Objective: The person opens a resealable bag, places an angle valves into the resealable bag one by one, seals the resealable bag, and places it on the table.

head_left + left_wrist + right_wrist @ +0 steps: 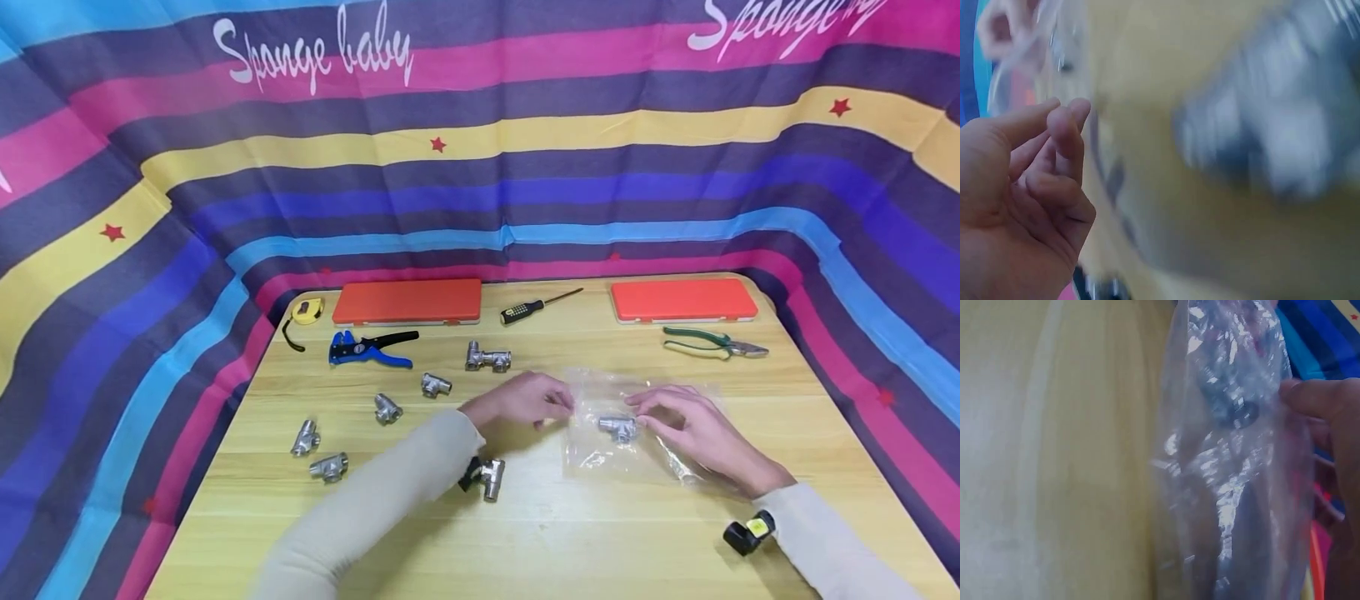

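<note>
1. Wood table (525,533) is sitting inside a striped cloth backdrop (480,167).
2. Clear bag (637,433) is lying at table centre with a metal tee (618,427) inside it.
3. Left hand (525,398) is pinching the bag's left edge, fingers curled; the left wrist view is blurring out.
4. Right hand (693,433) is gripping the bag from the right, fingers pressing the film by the tee.
5. A second tee (486,477) is sitting just under the left forearm, partly hidden.
6. Five more tees (386,408) are lying spread to the left.
7. Stripper (367,348), tape measure (306,312), two orange cases (408,300), screwdriver (536,307) and pliers (716,342) are lining the far edge, well apart from the hands.
</note>
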`<action>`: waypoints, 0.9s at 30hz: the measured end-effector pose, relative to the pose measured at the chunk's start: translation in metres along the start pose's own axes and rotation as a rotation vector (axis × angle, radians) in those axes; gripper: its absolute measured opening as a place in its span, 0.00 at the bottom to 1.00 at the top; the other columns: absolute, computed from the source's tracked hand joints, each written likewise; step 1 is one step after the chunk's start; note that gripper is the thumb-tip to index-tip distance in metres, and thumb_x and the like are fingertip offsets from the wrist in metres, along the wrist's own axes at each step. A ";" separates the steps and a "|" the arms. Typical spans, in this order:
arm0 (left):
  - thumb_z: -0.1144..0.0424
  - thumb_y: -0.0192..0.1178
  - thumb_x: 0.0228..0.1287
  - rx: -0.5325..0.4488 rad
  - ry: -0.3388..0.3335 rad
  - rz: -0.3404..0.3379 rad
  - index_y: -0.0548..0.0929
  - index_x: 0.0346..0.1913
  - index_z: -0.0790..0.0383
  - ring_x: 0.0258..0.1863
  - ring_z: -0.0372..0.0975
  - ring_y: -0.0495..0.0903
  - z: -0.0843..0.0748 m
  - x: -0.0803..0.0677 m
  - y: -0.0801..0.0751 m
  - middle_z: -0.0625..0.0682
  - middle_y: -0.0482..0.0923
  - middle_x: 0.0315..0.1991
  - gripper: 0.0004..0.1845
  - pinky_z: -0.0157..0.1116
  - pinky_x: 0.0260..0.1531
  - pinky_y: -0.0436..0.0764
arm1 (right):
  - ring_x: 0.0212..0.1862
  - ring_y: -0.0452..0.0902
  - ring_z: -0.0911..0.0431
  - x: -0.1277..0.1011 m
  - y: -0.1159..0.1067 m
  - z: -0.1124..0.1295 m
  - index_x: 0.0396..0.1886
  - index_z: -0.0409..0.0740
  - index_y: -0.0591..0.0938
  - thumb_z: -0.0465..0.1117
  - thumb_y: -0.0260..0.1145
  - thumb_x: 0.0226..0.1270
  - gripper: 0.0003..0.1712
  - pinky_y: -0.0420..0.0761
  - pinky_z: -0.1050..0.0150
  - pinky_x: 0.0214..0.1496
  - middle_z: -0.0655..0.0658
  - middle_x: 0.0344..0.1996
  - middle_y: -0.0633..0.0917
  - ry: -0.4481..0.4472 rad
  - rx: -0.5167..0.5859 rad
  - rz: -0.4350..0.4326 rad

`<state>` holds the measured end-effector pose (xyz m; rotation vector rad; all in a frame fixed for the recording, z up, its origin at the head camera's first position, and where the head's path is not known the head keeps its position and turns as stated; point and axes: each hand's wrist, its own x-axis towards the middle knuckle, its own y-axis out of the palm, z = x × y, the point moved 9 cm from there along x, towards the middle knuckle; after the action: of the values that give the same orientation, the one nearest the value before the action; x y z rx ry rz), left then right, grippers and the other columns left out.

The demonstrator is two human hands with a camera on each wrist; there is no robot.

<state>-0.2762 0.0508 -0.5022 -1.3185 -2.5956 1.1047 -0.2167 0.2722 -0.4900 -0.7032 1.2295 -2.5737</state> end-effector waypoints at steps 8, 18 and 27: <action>0.59 0.61 0.83 0.266 -0.140 -0.300 0.87 0.64 0.55 0.56 0.42 0.86 0.058 -0.029 -0.100 0.50 0.88 0.59 0.14 0.45 0.61 0.86 | 0.55 0.90 0.49 -0.002 0.000 0.002 0.46 0.59 0.88 0.43 0.72 0.79 0.03 0.86 0.54 0.56 0.52 0.59 0.92 0.200 0.040 0.018; 0.65 0.61 0.81 0.606 -0.192 -0.197 0.83 0.72 0.53 0.52 0.44 0.84 0.093 -0.059 -0.123 0.54 0.84 0.63 0.21 0.47 0.55 0.87 | 0.64 0.84 0.63 -0.008 0.005 -0.008 0.50 0.54 0.85 0.41 0.67 0.84 0.04 0.76 0.79 0.64 0.54 0.60 0.91 0.198 0.146 -0.034; 0.54 0.70 0.77 0.576 -0.092 -0.132 0.89 0.57 0.48 0.48 0.37 0.83 0.094 -0.066 -0.114 0.45 0.87 0.51 0.12 0.45 0.56 0.86 | 0.64 0.80 0.75 -0.007 0.007 -0.016 0.49 0.52 0.86 0.36 0.67 0.83 0.05 0.74 0.83 0.65 0.53 0.59 0.92 0.136 0.255 -0.023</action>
<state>-0.3432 -0.0955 -0.4850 -0.9660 -2.1175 1.7363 -0.2186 0.2811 -0.5063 -0.5001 0.9061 -2.7690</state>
